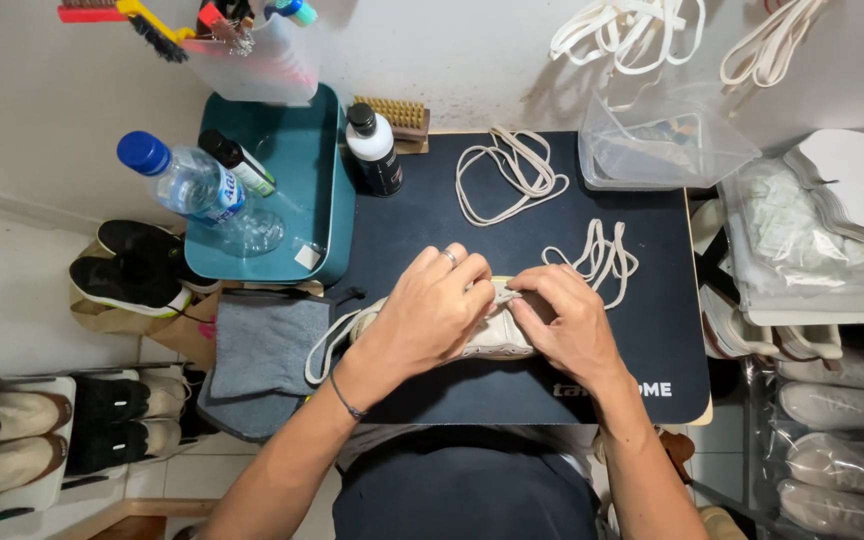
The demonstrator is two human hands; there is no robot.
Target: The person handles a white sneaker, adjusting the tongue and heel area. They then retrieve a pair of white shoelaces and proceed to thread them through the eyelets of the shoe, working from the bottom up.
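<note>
Left hand (pixel 430 312) clamps pale shoe (pixel 492 335) flat on desk (pixel 432 215); right hand (pixel 570 325) pinches lace at its top, just beside left fingertips. Keep shoe pinned, feed lace straight. Loose laces (pixel 597 258) lie beyond right hand.

shoe (pixel 487 335) on mat (pixel 432 230), tray (pixel 337 215) left, laces (pixel 507 175) behind
</note>
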